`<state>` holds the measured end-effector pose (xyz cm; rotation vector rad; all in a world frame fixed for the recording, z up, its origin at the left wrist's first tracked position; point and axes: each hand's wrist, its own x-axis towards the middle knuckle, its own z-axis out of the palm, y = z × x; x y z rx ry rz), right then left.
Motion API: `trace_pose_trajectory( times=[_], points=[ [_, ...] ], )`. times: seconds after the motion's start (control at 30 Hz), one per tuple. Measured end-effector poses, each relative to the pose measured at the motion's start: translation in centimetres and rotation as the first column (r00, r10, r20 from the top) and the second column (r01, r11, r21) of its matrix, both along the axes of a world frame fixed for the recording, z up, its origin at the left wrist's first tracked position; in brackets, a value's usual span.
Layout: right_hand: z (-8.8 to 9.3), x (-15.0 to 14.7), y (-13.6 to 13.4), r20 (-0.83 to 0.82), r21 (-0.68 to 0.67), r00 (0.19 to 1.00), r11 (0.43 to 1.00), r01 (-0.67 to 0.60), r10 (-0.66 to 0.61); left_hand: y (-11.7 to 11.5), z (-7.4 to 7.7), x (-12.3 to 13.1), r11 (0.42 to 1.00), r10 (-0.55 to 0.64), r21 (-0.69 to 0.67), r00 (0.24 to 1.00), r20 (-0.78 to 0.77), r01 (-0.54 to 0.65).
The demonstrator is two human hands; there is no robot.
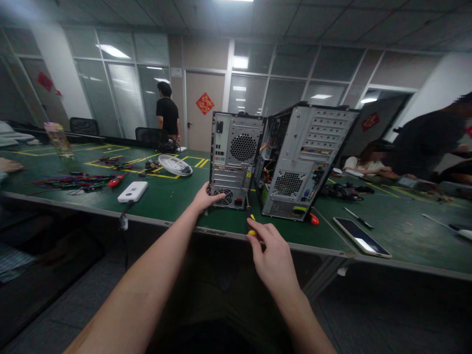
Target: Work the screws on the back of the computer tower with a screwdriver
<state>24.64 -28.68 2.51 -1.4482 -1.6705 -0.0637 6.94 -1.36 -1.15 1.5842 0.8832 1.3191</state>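
A desktop computer case (230, 178) stands upright on the green table, its back panel facing me. My left hand (207, 197) grips its lower left edge, thumb lying across the bottom fan grille and the other fingers hidden behind the side. Between the fingertips of my right hand (271, 246) is a black and yellow screwdriver (249, 212), held by the end of its handle. Its shaft points up at the lower right edge of the back panel; whether the tip sits in a screw is too small to tell. Close by on the right stands a second, larger computer case (291, 147) with its side open.
On the left lie a white power bank (133, 191), bundled wires (73, 182), a red-handled tool (116, 181) and a white basket (175, 165). To the right are a phone (361, 237), another screwdriver (358, 218) and dark cables (346, 191). Several people are around the table.
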Motion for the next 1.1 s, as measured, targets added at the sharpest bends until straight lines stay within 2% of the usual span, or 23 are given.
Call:
trace_pose_trajectory(
  times=[0.23,0.4,0.53,0.77,0.97,1.1],
  points=[
    [0.07,-0.23,0.15,-0.179,-0.122,0.980,0.990,0.065,-0.087,0.05,0.00,-0.07,1.000,0.012,0.000,1.000,-0.018,-0.012],
    [0.06,-0.10,-0.03,-0.037,-0.022,0.999,0.999,0.039,-0.039,-0.10,0.09,-0.07,1.000,0.007,0.004,1.000,-0.005,-0.007],
    [0.07,-0.06,-0.16,0.013,-0.016,0.999,0.999,0.043,-0.043,-0.11,0.09,-0.05,1.000,0.001,0.008,1.000,-0.006,-0.001],
    [0.00,-0.30,0.26,-0.200,-0.112,0.974,0.990,0.087,-0.109,0.03,-0.04,0.01,1.000,0.014,0.005,1.000,-0.017,-0.014],
    [-0.10,0.10,0.10,-0.093,-0.005,0.995,0.999,0.041,-0.041,-0.11,0.10,0.12,1.000,0.018,-0.007,1.000,-0.021,-0.018],
    [-0.01,0.09,-0.16,-0.042,-0.006,0.999,1.000,0.027,-0.027,0.04,-0.06,0.05,1.000,0.014,-0.001,1.000,-0.021,-0.014]
  ],
)
